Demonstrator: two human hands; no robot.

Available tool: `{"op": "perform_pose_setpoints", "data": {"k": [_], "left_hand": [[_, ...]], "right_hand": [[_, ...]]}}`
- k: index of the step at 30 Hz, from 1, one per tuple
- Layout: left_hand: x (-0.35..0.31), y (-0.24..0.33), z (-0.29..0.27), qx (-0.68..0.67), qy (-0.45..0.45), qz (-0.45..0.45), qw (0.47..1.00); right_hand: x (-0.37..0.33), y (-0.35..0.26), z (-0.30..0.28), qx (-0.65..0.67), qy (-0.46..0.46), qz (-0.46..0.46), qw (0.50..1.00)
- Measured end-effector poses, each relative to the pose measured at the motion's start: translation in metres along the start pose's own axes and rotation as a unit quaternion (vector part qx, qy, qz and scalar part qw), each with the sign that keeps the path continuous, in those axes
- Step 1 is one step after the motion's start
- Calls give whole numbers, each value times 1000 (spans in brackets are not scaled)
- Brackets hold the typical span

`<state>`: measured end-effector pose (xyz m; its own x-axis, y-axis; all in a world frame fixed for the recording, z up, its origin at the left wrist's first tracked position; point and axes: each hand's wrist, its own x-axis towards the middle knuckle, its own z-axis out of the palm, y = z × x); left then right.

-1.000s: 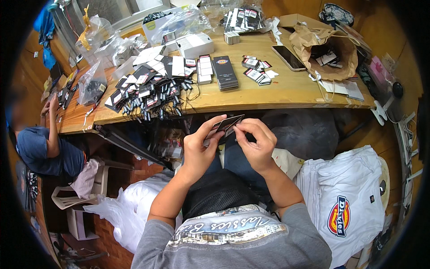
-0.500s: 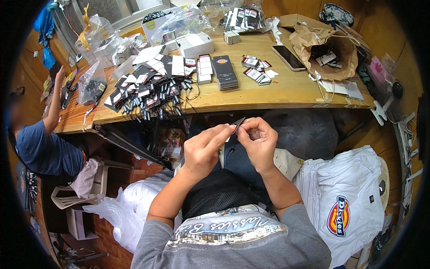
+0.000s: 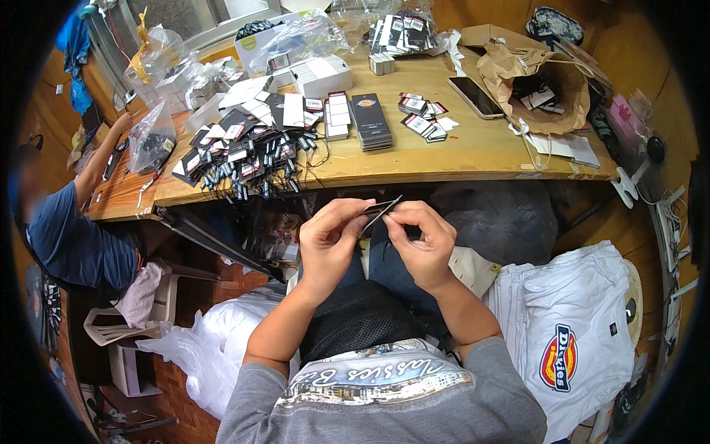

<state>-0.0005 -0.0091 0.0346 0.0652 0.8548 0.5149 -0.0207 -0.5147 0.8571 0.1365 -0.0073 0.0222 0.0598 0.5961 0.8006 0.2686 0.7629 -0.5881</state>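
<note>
Over my lap, just off the table's front edge, both hands are closed at the fingertips on thin dark hang tags, seen nearly edge-on and crossing. My left hand pinches from the left and my right hand from the right. A dark string seems to hang below the tags. On the table ahead lie a heap of strung black and white hang tags, a neat stack of long black tags, a stack of white-labelled tags and a small spread of label tags.
Behind the tags stand a white box and clear plastic bags. A phone and an open brown paper bag lie at the right. Folded white T-shirts are piled to my right. A co-worker sits at far left.
My hands have shifted slightly, and the tags between them now spread into a crossed shape with thin edges showing. The co-worker's raised arm has come down to the table.
</note>
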Motion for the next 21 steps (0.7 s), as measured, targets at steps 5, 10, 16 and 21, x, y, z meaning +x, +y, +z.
{"op": "perform_pose_setpoints", "data": {"k": [5,10,16,21], "left_hand": [[1,-1,-1,80,-20,93,992],[5,6,-5,139,-77,154,975],[11,0,-14,-101,-65,-138,983],[14,-16,-18,-189,-122,-183,957]], "right_hand": [[2,-1,0,-13,8,-19,1000],[6,-4,-3,-17,-8,-24,1000],[6,2,-4,-26,-85,-90,992],[3,6,-4,-16,-108,-91,990]]}}
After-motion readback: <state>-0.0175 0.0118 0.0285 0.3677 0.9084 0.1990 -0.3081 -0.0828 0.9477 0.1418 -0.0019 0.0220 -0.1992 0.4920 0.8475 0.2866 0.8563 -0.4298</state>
